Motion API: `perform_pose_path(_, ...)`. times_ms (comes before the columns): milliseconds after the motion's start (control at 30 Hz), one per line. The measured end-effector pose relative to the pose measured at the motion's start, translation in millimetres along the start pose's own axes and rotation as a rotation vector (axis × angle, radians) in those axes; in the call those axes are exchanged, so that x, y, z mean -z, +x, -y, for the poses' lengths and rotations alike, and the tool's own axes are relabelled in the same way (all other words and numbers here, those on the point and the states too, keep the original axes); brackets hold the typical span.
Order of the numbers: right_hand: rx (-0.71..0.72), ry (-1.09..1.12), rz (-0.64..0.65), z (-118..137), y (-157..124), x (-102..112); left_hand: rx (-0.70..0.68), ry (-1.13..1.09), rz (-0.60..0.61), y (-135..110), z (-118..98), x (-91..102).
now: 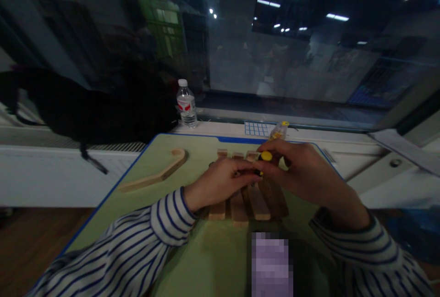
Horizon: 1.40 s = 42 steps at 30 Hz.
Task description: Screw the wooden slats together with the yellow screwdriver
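Several wooden slats lie side by side on the green mat as one assembly. My left hand rests on top of the slats with its fingers curled, pressing them down. My right hand is closed around a small screwdriver with a yellow cap, held upright over the slats just beside the left fingertips. Both arms wear striped sleeves. What sits under the tool's tip is hidden by my fingers.
A curved wooden piece lies on the mat to the left. A water bottle stands on the white sill, with a small clear bag behind my right hand. A dark bag sits at the left.
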State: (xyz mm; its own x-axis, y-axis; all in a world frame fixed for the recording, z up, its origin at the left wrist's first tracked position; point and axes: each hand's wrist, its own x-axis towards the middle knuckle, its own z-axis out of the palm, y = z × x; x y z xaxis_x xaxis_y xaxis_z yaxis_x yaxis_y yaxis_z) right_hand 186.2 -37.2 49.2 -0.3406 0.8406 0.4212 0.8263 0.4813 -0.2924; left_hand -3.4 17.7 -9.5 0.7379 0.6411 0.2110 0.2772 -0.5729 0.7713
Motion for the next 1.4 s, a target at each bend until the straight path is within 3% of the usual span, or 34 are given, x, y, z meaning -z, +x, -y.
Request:
perform_pose_path(467,0.068,0.019,0.030,-2.4,-2.3,4.0,-0.022,0.070,-0.026,0.7,-0.6,-2.6)
perform_pose_path(733,-0.006,0.002,0.037,-2.7,-0.2,2.5,-0.020,0.083,-0.050,0.9,-0.6,-5.7)
perform_pose_path(1033,-0.032,0.000,0.025,-1.5,1.1,1.3,0.005,0.059,0.091,12.1,-10.6,9.7)
perform_pose_path(1267,-0.023,0.004,0.017,-2.6,2.1,0.5,-0.034,0.093,-0.006,12.8,-2.4,2.7)
perform_pose_path(1400,-0.026,0.014,0.012,-4.7,2.1,-0.8,-0.034,0.070,0.005,13.3,-0.4,1.7)
